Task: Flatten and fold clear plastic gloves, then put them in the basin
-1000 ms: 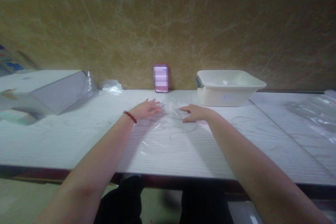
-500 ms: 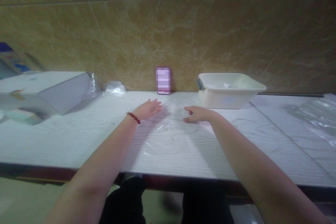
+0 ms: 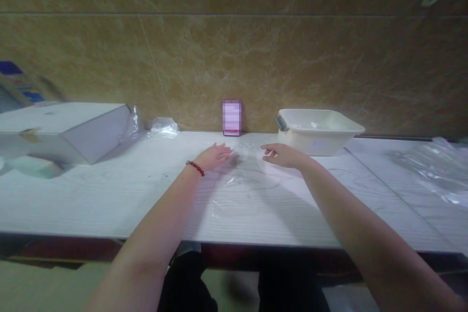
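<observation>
A thin clear plastic bag [image 3: 228,204] lies flat on the white wood-grain table in front of me, its outline hard to make out. Over its far left part is my left hand [image 3: 217,157], palm down and open, with the fingers spread and a red bead bracelet [image 3: 196,167] on the wrist. Across from it, my right hand [image 3: 282,155] is open, fingers stretched leftward and thumb a little apart. Whether either hand touches the film is not plain. Beyond the hands, a phone [image 3: 232,118] with a blurred screen leans upright against the wall.
A cream plastic basin [image 3: 320,144] with a grey handle stands just behind my right hand. Clear plastic bags [image 3: 435,168] lie at the far right. On the left sit a white box [image 3: 73,122], crumpled clear plastic [image 3: 163,127] and a pale green item [image 3: 34,166].
The view has shifted slightly. My right hand has moved a little toward the wall, its thumb and forefinger closer together. My left hand stays about where it was over the plastic bag.
</observation>
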Demonstrator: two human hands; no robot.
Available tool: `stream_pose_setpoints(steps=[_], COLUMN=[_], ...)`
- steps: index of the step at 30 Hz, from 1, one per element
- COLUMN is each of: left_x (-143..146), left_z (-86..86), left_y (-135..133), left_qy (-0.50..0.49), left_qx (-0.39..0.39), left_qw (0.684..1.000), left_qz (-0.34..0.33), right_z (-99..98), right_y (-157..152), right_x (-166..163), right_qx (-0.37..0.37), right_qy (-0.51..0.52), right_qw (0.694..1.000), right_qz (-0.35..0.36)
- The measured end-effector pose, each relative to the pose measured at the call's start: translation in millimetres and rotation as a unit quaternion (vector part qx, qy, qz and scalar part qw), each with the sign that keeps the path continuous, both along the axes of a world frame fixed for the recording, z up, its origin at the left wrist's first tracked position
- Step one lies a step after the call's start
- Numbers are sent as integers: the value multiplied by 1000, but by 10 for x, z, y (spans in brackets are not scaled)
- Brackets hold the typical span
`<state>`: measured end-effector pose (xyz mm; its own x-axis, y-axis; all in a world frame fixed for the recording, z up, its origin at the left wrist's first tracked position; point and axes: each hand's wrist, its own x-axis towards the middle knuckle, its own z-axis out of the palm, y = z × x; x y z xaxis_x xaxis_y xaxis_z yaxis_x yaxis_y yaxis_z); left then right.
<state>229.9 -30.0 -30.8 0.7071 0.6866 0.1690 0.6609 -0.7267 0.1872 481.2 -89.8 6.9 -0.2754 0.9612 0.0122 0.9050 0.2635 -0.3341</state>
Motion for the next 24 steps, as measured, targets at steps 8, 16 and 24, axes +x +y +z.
stream_pose_setpoints(steps=[8, 16, 24], left_x=[-13, 20, 15], left_z=[6, 49, 25], left_y=[-2, -49, -38], left_qy=[-9, -4, 1], left_qx=[-1, 7, 11], left_qw=[1000, 1000, 999], left_qz=[-11, -27, -32], right_z=[1, -123, -335], right_y=[-660, -1206, -1232], right_x=[-67, -234, -343], right_qx=[58, 114, 188], right_qy=[-37, -89, -154], right_qw=[993, 975, 948], right_qz=[99, 167, 207])
